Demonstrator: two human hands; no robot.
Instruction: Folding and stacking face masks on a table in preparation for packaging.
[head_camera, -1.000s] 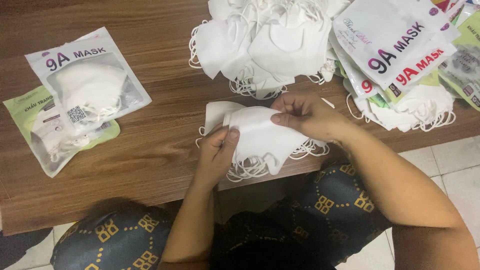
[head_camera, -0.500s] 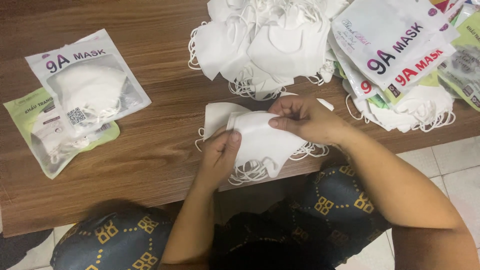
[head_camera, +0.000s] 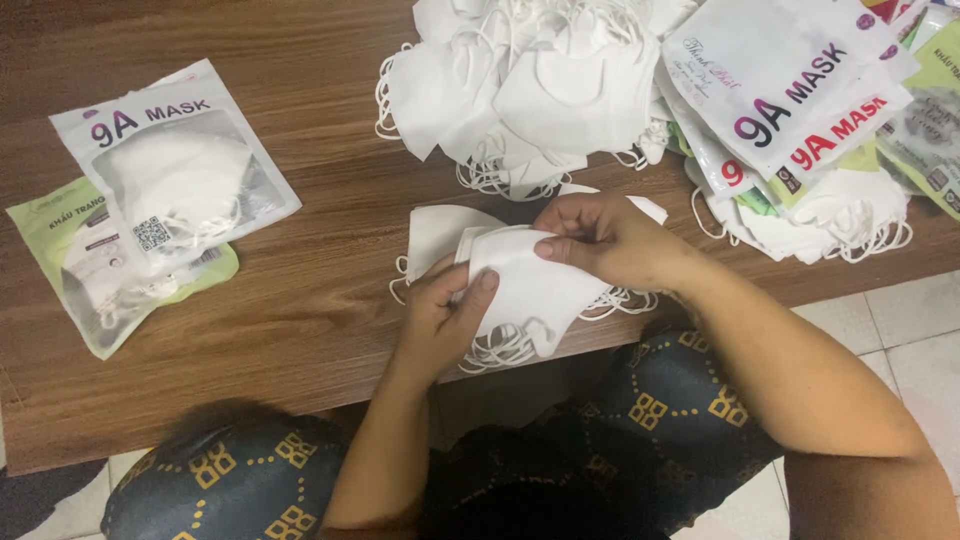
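Presently a small stack of white masks (head_camera: 525, 285) is held at the near edge of the table (head_camera: 320, 290), its ear loops hanging over that edge. The stack's lower left is gripped by the left hand (head_camera: 445, 315), fingers closed on it, while its top edge is pinched by the right hand (head_camera: 605, 240). A mask pile (head_camera: 530, 85) lies at the far edge, packets (head_camera: 165, 190) at the left.

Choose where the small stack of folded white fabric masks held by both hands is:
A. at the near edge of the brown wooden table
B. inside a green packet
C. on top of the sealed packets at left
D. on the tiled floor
A: both hands, left hand and right hand, grip the stack of folded white fabric masks on the brown wooden table at its near edge.
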